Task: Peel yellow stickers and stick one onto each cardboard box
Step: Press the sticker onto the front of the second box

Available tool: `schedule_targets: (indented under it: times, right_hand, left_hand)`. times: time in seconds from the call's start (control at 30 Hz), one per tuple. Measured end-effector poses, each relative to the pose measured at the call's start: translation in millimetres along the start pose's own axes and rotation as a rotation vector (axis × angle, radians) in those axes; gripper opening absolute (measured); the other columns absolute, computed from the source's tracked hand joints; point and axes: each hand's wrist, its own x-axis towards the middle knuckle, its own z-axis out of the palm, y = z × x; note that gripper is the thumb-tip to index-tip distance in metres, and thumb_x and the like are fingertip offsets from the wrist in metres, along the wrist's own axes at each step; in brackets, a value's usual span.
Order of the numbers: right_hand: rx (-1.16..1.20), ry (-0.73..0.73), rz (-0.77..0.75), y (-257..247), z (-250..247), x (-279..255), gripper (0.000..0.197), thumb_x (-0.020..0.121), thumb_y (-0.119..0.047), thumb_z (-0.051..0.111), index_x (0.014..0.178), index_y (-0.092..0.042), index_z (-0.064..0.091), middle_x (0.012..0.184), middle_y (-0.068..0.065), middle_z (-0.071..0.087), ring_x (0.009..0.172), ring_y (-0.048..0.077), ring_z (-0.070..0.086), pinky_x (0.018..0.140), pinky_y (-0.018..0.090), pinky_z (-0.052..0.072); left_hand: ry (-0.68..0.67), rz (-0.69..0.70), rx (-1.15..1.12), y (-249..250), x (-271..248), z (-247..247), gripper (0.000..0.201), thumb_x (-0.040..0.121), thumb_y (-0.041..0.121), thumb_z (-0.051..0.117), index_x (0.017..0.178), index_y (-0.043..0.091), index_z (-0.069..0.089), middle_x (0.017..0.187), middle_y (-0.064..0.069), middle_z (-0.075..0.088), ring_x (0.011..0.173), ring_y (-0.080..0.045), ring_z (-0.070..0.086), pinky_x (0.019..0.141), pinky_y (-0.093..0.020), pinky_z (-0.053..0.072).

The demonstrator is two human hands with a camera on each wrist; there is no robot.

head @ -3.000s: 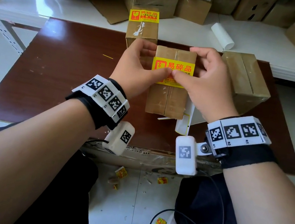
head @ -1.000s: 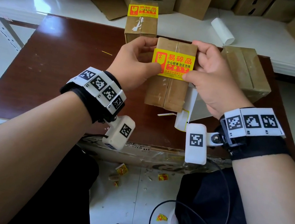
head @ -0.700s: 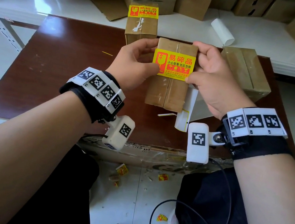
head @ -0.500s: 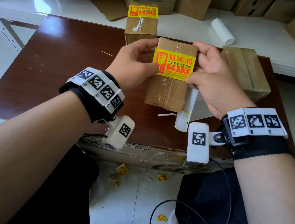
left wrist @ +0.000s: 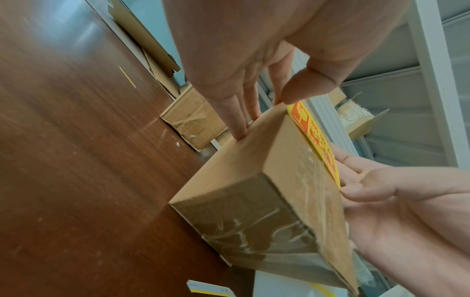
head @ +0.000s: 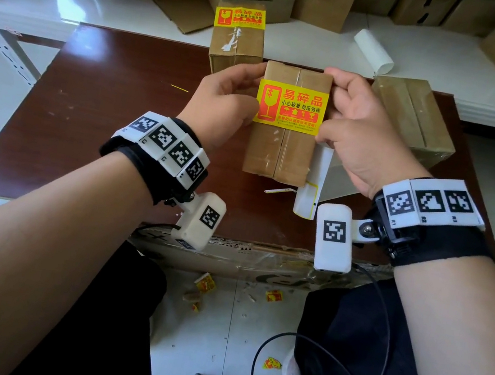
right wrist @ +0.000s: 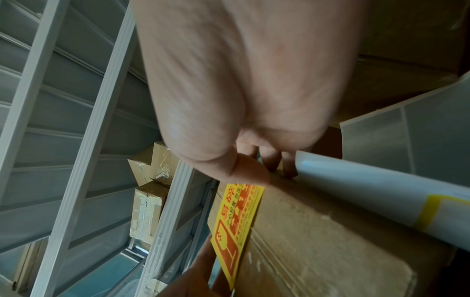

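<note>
A taped cardboard box (head: 278,150) lies in the middle of the brown table (head: 86,127), with a yellow sticker (head: 291,106) flat across its top. My left hand (head: 221,101) grips the box's left side, thumb on the top edge beside the sticker (left wrist: 318,136), fingers (left wrist: 241,124) down the side wall. My right hand (head: 357,130) grips the right side, its thumb on the sticker's right edge (right wrist: 236,221). Behind stands a box (head: 238,35) that bears a yellow sticker. A bare box (head: 412,116) lies at the right.
A white backing sheet (head: 312,185) curls under the held box's right side, with a peeled strip (head: 281,190) beside it. A white paper roll (head: 373,51) and several boxes crowd the white shelf behind. Yellow scraps (head: 205,282) litter the floor.
Three seconds ago both thumbs met at the sticker's lower middle; they now sit at its left and right edges. In the last second nothing has visibly moved.
</note>
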Motion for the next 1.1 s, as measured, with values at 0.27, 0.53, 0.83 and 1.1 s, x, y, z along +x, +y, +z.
schedule_targets:
  times: [0.27,0.53,0.83,1.1]
  right_hand:
    - [0.006,0.003,-0.007,0,1,0,0.087,0.089,0.029,0.049,0.163,-0.015,0.035,0.153,0.000,0.062,0.118,0.010,0.066,0.067,0.016,0.052]
    - [0.008,0.021,-0.019,2,1,2,0.087,0.089,0.027,0.050,0.163,-0.015,0.036,0.151,-0.001,0.064,0.115,0.009,0.067,0.068,0.018,0.052]
    - [0.075,0.097,-0.057,1,7,1,0.071,0.086,0.014,0.053,0.151,-0.016,0.052,0.136,0.001,0.073,0.111,0.010,0.070,0.073,0.018,0.054]
    - [0.033,0.200,-0.129,1,21,1,0.066,0.082,-0.030,0.083,0.141,-0.020,0.055,0.135,0.003,0.073,0.120,0.012,0.073,0.103,0.041,0.062]
  left_hand:
    - [0.007,0.014,0.018,0,-2,2,0.066,0.075,0.009,0.067,0.140,0.012,0.064,0.128,-0.008,0.073,0.109,-0.015,0.074,0.084,-0.027,0.058]
    - [-0.029,0.038,0.063,-4,-2,-1,0.073,0.079,-0.018,0.057,0.148,0.007,0.055,0.127,-0.001,0.070,0.113,-0.009,0.072,0.079,-0.023,0.059]
    - [0.175,0.052,0.044,-2,-2,9,0.036,0.080,0.019,0.073,0.114,0.012,0.068,0.114,-0.010,0.076,0.103,-0.023,0.076,0.088,-0.045,0.065]
    - [0.235,0.171,0.215,-4,-5,20,0.056,0.078,0.025,0.091,0.123,0.009,0.062,0.115,0.003,0.074,0.099,-0.006,0.075,0.087,-0.030,0.063]
